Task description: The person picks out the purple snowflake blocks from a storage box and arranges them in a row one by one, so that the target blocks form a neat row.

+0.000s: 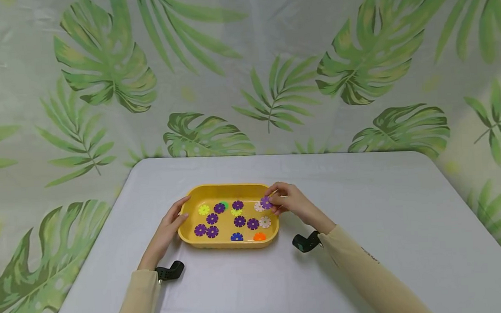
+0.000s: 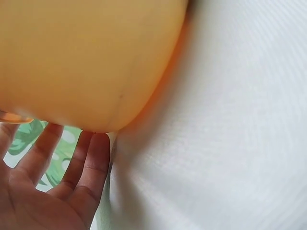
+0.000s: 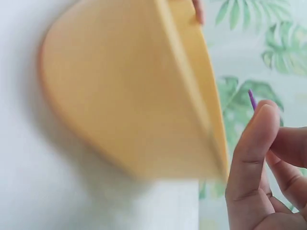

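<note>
The right hand point(image 1: 293, 202) pinches a purple flower piece point(image 1: 266, 202) between thumb and fingertips, just above the right end of the yellow tray point(image 1: 226, 188); the right wrist view shows only the thin purple edge point(image 3: 252, 99) of the piece above the thumb. It seems held by the edge so that it stays clear of the other pieces below. The left hand point(image 1: 169, 227) lies with straight, relaxed fingers against the left outer wall of the tray, gripping nothing; the left wrist view shows the fingers point(image 2: 91, 163) meeting the tray's rounded wall point(image 2: 86, 62), probably to steady it.

In the tray lie more flower pieces, mostly purple point(image 1: 239, 221), with a yellow one point(image 1: 204, 209) at the far left, a green one beside it, pale ones point(image 1: 265, 221) on the right, and a blue point(image 1: 236, 236) and an orange one point(image 1: 259, 237) along the near wall.

The tray sits in the middle of a white tabletop point(image 1: 407, 224) with rounded far corners. Behind and around hangs a pale cloth printed with large green leaves point(image 1: 106, 74).
</note>
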`<state>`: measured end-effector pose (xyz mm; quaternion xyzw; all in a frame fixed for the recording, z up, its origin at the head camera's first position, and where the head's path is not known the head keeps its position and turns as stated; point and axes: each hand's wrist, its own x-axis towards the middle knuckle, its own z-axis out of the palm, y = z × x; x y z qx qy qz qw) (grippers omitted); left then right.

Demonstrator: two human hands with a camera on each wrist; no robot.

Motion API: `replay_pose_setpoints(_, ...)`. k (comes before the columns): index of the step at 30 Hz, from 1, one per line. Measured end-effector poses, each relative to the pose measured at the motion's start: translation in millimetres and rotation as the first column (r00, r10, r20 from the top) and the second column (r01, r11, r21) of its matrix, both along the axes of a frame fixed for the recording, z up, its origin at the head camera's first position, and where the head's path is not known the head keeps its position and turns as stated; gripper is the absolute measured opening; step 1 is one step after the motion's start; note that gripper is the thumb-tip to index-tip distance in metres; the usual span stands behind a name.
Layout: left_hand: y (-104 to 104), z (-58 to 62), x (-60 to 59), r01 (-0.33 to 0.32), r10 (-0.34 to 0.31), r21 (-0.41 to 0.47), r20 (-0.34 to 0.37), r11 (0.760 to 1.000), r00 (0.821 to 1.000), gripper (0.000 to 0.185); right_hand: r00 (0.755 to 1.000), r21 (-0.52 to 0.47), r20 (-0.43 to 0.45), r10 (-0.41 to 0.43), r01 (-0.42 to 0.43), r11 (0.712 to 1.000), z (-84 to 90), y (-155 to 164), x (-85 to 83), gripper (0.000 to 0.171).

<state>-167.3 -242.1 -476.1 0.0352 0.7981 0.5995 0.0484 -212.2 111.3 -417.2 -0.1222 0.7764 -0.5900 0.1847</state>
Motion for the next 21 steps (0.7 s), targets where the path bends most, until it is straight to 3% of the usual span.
replay_pose_setpoints(7, 1, -0.3, 0.8, 0.001, -0.001, 0.008, -0.007, 1.000, 1.000, 0.048, 0.986, 0.059, 0.035, -0.163, 0.161, 0.985, -24.2, 47, -9.5, 0.021)
replay_pose_setpoints(16, -1, -1.1, -0.5, -0.001, 0.001, 0.005, 0.009, 1.000, 1.000, 0.049, 0.989, 0.200, 0.066, -0.133, 0.117, 0.973, -46.4, 57, -14.5, 0.021)
replay_pose_setpoints(21, -1, 0.2, 0.3, -0.001, 0.001, 0.006, -0.003, 1.000, 1.000, 0.049, 0.988, 0.268, 0.008, -0.151, 0.144, 0.953, -45.7, 54, -14.9, 0.020)
